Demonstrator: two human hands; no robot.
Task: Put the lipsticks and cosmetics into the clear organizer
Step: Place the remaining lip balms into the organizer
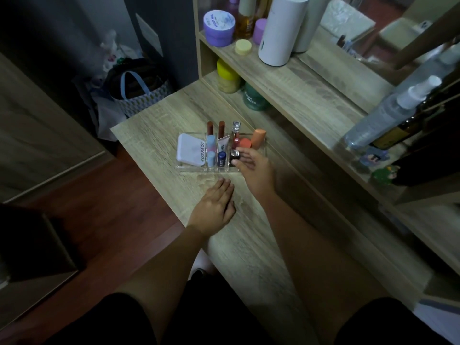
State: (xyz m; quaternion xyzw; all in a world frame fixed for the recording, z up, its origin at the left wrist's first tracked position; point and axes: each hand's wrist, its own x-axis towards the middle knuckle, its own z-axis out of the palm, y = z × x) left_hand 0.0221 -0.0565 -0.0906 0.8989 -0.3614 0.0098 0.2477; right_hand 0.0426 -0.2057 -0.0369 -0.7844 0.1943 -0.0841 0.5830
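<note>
The clear organizer (pixel 191 168) stands on the wooden table (pixel 249 245), filled with cosmetics. A white compact (pixel 189 149) lies in its left section. Blue-capped tubes (pixel 211 150), a dark blue lip balm (pixel 221 159), two brown-red lipsticks (pixel 216 127), a clear-capped gloss (pixel 235 131), a red cap (pixel 244 143) and an orange tube (pixel 258 137) stand in its slots. My right hand (pixel 254 168) reaches to the organizer's right front, fingertips at a small black item (pixel 234 155); whether it grips it I cannot tell. My left hand (pixel 215 206) lies flat on the table before the organizer.
A shelf unit at the back right holds a purple jar (pixel 219 27), a white cylinder (pixel 281 28), a yellow-lidded jar (pixel 227 75), a green jar (pixel 254 99) and a spray bottle (pixel 388 113). A bag (pixel 139 90) sits on the floor to the left.
</note>
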